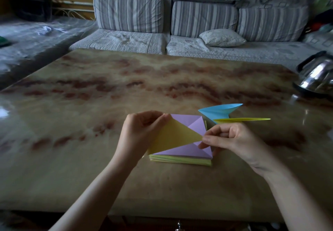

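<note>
Two corners of the yellow sheet [174, 139] are pinched, by left hand [142, 131] and right hand [232, 139]; an uneven pull could skew its crease or shift the stack [180, 161] below.

Bare forearms [93, 191], bare left grip [142, 133], right grip [232, 139]

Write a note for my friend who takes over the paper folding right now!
Left hand pinches the yellow paper at its top corner; right hand pinches its right tip.
It is held over the purple sheet topping the paper stack on the table.
Done: a blue folded piece and a yellow folded piece lie beyond the stack.
Left: probably more folds on the held triangle.
</note>
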Demonstrator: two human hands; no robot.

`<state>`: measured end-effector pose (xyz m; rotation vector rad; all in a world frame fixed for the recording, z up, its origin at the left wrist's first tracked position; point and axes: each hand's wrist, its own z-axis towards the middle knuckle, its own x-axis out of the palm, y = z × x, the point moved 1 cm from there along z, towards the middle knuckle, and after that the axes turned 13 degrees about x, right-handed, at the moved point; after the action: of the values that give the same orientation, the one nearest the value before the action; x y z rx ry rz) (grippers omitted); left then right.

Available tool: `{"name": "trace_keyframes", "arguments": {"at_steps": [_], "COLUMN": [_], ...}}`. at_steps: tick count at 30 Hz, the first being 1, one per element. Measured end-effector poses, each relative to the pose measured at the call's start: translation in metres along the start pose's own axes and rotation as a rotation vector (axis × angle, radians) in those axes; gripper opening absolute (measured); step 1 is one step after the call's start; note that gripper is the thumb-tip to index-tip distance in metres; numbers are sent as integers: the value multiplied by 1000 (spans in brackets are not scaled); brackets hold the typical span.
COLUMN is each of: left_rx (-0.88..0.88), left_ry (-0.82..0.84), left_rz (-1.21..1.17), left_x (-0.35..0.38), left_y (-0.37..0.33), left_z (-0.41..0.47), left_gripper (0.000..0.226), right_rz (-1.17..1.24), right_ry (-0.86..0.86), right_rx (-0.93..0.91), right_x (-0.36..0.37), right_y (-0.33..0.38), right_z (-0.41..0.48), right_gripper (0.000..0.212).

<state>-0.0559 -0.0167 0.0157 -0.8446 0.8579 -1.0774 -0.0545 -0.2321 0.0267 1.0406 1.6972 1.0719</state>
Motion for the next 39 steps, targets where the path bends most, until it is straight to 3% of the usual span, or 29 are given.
{"name": "trace_keyframes", "arguments": {"at_steps": [4,9,13,20,28,33,36,39], "left_rx": [-17,-14,-3,38,-99,-111,-103,-87], "left_ry": [31,65,93,99,77,93,102,123], "left_rz": [-17,14,59,66,-116,-91,-70,-56], "left_x": [0,4,9,14,13,11,11,13], "left_y": [2,-1,-3,-7,-9,-7,-9,-13], "left_z": [0,-3,-6,-9,-13,-12,-13,-15], "left_gripper": [12,12,6,2,6,9,11,14], "right_rz": [0,-87,-15,80,111,98,118,85], "right_ry": [-87,-144,-88,-141,-219,-182,-161,-198], "right_rx": [-47,-108,-156,-151,-211,-195,-209,-256], "right_x": [-3,2,18,41,37,37,36,38], "right_y": [1,2,8,5,3,2,3,4], "right_z": [1,6,6,16,18,17,16,17], "right_gripper": [31,49,36,9,13,12,23,12]}}
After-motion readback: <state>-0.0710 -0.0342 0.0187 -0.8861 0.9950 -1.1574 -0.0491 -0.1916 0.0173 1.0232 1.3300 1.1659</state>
